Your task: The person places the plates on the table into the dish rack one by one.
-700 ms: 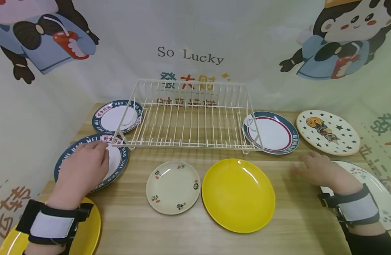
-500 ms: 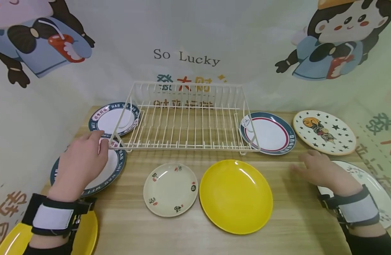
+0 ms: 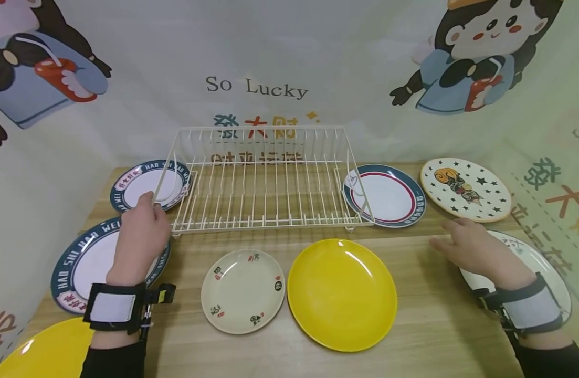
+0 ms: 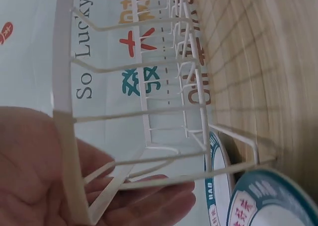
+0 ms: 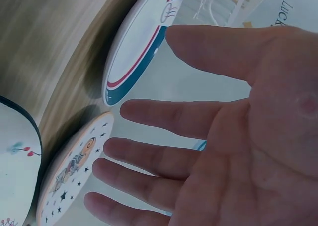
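Note:
My left hand [image 3: 140,231] is at the left end of a white wire dish rack [image 3: 265,178]. In the left wrist view its loosely extended fingers [image 4: 154,201] lie behind the rack's end wires, the thumb apart from them; contact is unclear. A blue-rimmed plate [image 3: 97,247] lies partly beneath this hand, and another blue-rimmed plate [image 3: 152,184] behind it. My right hand [image 3: 478,249] hovers at the right, fingers spread, holding nothing. Close to it are an oval floral plate [image 3: 535,262], a star-patterned plate [image 3: 487,194] and a blue-and-red-rimmed plate [image 3: 388,197].
In front of the rack, a small cream plate [image 3: 242,294] and a yellow plate [image 3: 341,294] lie side by side on the wooden table [image 3: 426,320]. A second yellow plate [image 3: 48,346] sits at the near left. A printed curtain [image 3: 280,47] borders the table behind and at the sides.
My left hand has moved from over the nearer blue-rimmed plate forward and right to the rack's left end. The right hand has stayed almost in place. The head view has shifted slightly.

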Motion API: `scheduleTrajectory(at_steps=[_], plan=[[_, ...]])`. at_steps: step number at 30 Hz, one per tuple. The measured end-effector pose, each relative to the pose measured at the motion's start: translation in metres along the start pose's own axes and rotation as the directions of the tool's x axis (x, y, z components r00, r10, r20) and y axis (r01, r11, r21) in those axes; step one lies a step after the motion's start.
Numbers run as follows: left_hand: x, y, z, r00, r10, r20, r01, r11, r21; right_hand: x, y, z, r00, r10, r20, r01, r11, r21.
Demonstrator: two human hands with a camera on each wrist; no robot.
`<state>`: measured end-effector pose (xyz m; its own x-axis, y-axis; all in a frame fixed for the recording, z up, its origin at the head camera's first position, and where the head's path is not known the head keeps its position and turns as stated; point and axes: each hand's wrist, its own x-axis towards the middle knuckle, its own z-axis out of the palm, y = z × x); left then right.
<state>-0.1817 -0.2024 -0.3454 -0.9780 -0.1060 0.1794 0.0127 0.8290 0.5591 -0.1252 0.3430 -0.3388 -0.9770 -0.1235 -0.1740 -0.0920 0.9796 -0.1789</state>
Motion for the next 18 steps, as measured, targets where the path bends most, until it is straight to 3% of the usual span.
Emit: scheduleTrajectory(at_steps=[6, 13, 18], plan=[[0.008, 0.004, 0.007, 0.999, -0.035, 0.019, 0.036, 0.999, -0.016, -0.004, 0.008, 0.002, 0.999, 0.012, -0.036, -0.011, 0.999, 0.047], [0.008, 0.014, 0.007, 0.999, -0.03, 0.042, 0.031, 0.999, -0.025, -0.01, 0.019, -0.003, 0.995, 0.011, -0.097, -0.005, 0.998, 0.06], [0.007, 0.012, 0.006, 0.997, -0.055, 0.055, 0.056, 0.998, -0.001, -0.005, 0.028, -0.006, 0.994, -0.022, -0.111, 0.029, 0.998, 0.064]])
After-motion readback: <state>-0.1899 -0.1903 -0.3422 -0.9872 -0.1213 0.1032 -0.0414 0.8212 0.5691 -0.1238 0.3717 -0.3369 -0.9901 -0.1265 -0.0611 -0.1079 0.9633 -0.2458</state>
